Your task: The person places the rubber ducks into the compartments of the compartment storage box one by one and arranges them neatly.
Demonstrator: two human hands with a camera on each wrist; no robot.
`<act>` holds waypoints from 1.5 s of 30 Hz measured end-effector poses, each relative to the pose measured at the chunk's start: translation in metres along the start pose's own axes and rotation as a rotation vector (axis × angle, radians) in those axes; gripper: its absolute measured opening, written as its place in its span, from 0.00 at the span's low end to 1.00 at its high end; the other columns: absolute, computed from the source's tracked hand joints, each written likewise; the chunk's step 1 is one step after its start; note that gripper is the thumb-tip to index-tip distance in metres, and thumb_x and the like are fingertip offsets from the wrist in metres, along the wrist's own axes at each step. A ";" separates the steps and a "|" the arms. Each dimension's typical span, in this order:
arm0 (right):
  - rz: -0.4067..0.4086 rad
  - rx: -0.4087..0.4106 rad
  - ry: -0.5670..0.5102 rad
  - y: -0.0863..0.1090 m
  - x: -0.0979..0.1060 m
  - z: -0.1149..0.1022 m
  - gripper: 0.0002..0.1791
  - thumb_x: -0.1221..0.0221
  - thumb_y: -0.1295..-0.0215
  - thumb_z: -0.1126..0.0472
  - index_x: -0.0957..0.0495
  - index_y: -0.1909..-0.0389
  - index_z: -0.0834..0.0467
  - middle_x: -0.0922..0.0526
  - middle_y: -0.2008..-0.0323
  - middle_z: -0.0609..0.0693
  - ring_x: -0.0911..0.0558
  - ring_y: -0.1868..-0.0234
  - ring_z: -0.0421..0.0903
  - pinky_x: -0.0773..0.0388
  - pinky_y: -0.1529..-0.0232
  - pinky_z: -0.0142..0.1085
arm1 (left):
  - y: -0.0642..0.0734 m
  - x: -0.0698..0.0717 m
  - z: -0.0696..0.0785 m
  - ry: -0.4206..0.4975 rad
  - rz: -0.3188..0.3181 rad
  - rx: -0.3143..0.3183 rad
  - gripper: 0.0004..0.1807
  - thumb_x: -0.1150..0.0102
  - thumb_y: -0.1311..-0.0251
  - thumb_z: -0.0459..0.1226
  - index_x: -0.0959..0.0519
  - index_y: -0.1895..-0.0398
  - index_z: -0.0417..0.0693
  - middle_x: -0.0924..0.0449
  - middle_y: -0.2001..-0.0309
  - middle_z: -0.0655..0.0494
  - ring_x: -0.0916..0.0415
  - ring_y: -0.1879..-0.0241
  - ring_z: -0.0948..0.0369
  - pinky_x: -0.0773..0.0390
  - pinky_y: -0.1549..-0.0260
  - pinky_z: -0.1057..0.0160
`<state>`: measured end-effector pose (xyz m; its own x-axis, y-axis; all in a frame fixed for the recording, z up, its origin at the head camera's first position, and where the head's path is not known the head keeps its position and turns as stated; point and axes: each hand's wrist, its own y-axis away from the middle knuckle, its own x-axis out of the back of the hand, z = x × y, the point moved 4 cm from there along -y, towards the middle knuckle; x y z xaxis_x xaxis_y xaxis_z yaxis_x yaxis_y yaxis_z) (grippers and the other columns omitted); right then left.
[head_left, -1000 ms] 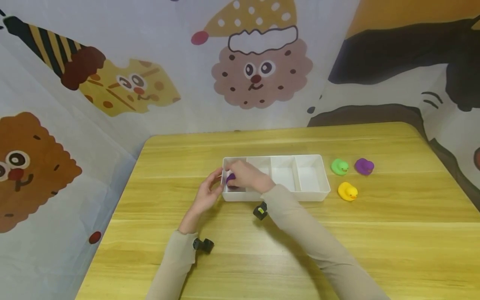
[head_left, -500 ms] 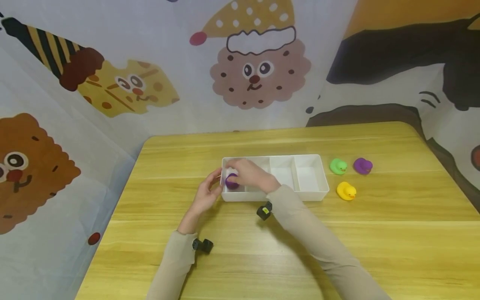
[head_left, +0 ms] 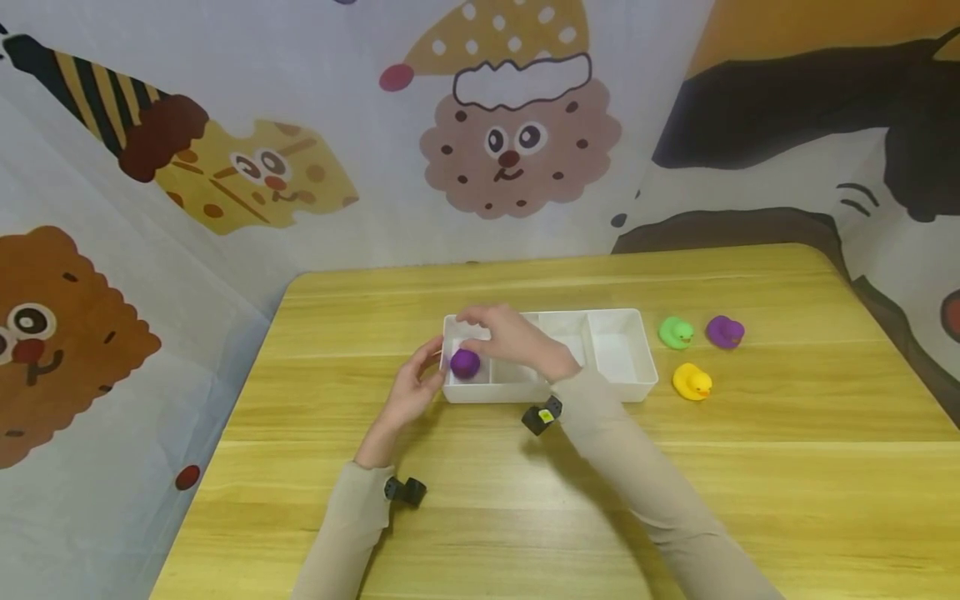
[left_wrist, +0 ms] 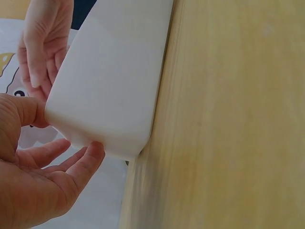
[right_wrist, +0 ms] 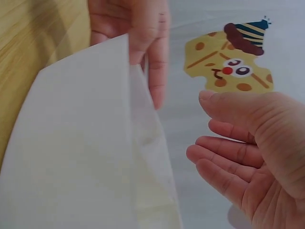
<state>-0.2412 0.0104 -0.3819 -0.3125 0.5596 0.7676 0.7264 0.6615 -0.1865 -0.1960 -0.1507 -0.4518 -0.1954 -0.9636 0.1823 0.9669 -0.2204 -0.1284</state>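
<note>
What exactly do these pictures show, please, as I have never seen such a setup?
There is no machine, just a person's bare left hand and right hand. The wide view comes from a camera worn on the head; the close-ups come from the wrist cameras. On the wooden table stands a white tray with four compartments; a round purple toy sits in the leftmost. To the tray's right are a green duck, a purple duck and a yellow duck. The left hand touches the tray's left end; whether it grips is hard to tell. The right hand hovers over the tray, holding nothing.
</note>
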 end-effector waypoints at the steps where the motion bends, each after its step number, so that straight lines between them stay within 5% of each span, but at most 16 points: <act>1: 0.006 -0.002 -0.009 0.001 0.002 -0.001 0.22 0.40 0.39 0.61 0.27 0.45 0.66 0.21 0.49 0.60 0.23 0.49 0.54 0.23 0.45 0.42 | 0.000 0.000 0.000 0.002 0.000 -0.002 0.29 0.54 0.42 0.18 0.42 0.35 0.25 0.40 0.37 0.29 0.39 0.39 0.37 0.31 0.40 0.51; 19: 0.137 0.029 -0.139 0.020 0.036 -0.008 0.25 0.38 0.39 0.60 0.28 0.44 0.66 0.22 0.47 0.59 0.23 0.46 0.53 0.25 0.42 0.41 | -0.001 0.000 -0.001 0.011 0.004 0.016 0.29 0.54 0.42 0.18 0.43 0.36 0.25 0.41 0.36 0.29 0.40 0.38 0.37 0.31 0.40 0.53; 45: 0.268 -0.027 -0.149 0.057 0.070 0.007 0.22 0.37 0.41 0.63 0.26 0.46 0.65 0.21 0.49 0.59 0.22 0.48 0.54 0.24 0.43 0.42 | 0.001 -0.001 0.001 0.012 0.002 0.026 0.30 0.54 0.43 0.17 0.44 0.35 0.25 0.42 0.35 0.30 0.41 0.38 0.37 0.32 0.39 0.51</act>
<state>-0.2260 0.0904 -0.3433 -0.1924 0.7808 0.5945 0.8106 0.4678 -0.3522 -0.1950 -0.1500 -0.4505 -0.1957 -0.9657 0.1708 0.9711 -0.2151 -0.1032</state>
